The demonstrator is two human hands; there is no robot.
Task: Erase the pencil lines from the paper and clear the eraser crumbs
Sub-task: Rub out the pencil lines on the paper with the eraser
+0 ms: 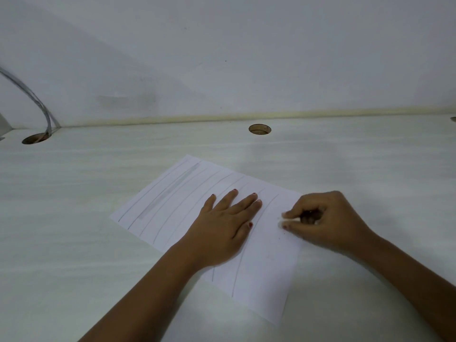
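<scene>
I see a white sheet of paper [177, 201] lying skewed on the pale wood-grain desk [74, 193], long curved pencil lines [158, 213] running across it toward 1 o'clock. The left hand [222, 223] lies flat on the sheet, fingers spread, pinning it down. At its 3 o'clock, at the paper's right edge, the right hand [325, 220] pinches a small white eraser [287, 218] between thumb and fingertips, tip on the paper. A round cable hole [259, 129] sits at 12 o'clock by the wall; grey cables [37, 99] drop into another at 10 o'clock.
</scene>
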